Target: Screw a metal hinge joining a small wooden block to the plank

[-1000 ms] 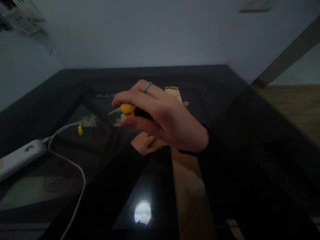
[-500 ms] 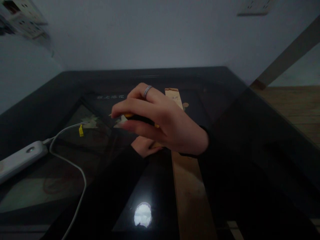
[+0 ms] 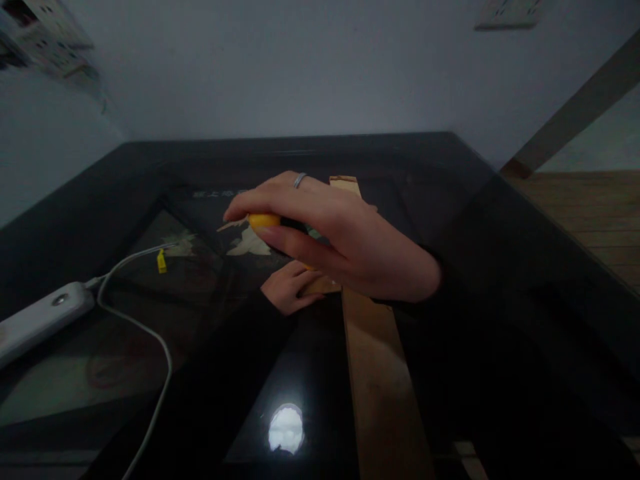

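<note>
My right hand is wrapped around a yellow-and-black handle, with its rounded yellow end showing between thumb and forefinger. The rest of that tool is mostly hidden by the hand, so its kind is unclear. Below and behind it, my left hand grips a small flat piece of wood. This piece lies beside or over a long wooden board, and the right hand hides part of where they meet. The board runs from the near edge towards the wall.
The dark glossy tabletop carries printed pictures and reflects a round light. At the left lie a white power strip and its pale cable with a yellow tag. A wall stands behind the table.
My right hand has turned and shifted slightly right, so more of the yellow handle end shows. My left hand and the long board look unmoved.
</note>
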### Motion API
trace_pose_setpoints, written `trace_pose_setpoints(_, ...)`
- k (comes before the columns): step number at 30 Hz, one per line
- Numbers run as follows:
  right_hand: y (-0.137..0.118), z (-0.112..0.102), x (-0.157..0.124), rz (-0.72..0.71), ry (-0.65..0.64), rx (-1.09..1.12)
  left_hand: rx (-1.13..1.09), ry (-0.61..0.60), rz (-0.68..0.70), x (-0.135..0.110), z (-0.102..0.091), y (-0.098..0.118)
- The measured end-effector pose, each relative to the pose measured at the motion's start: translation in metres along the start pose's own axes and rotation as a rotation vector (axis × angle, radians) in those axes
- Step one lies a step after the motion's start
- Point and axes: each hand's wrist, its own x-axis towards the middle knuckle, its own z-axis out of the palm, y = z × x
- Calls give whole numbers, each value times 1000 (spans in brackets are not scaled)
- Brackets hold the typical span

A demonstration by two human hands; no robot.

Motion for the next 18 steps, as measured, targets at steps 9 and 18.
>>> trace_pose_setpoints(9, 0, 3, -2, 88, 139, -280, 2, 88, 132, 0, -2, -1)
trace_pose_setpoints(18, 1, -1, -2, 56, -24, -113, -21, 77, 193, 3, -6, 0)
